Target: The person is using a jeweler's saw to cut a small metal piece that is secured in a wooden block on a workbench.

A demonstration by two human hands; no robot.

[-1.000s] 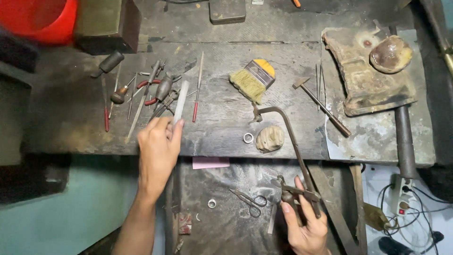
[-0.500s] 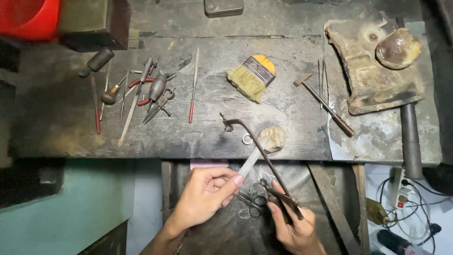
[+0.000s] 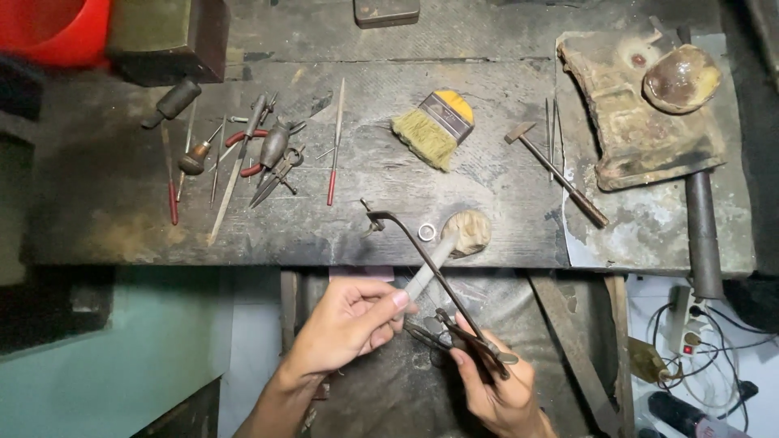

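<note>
My left hand (image 3: 345,324) grips a flat grey metal file (image 3: 430,259) by its lower end; the file slants up to the right toward a small rounded wooden peg (image 3: 469,231) at the bench's front edge. My right hand (image 3: 495,381) is closed on a pair of dark pliers (image 3: 454,337) and lies below a bent metal saw frame (image 3: 414,243) that runs from the bench down to it. A small silver ring (image 3: 427,232) lies on the bench just left of the peg.
On the dark bench (image 3: 114,227) lie several hand tools at the left (image 3: 260,154), a red-handled needle file (image 3: 334,154), a brush (image 3: 434,128), a small hammer (image 3: 556,174) and a worn block with a bowl (image 3: 649,105). A red container (image 3: 49,28) stands far left. Cables (image 3: 698,349) hang at right.
My left hand picked the grey file from the tools at the left, carried it down to the right, and now holds it against the peg. The view shifted slightly.
</note>
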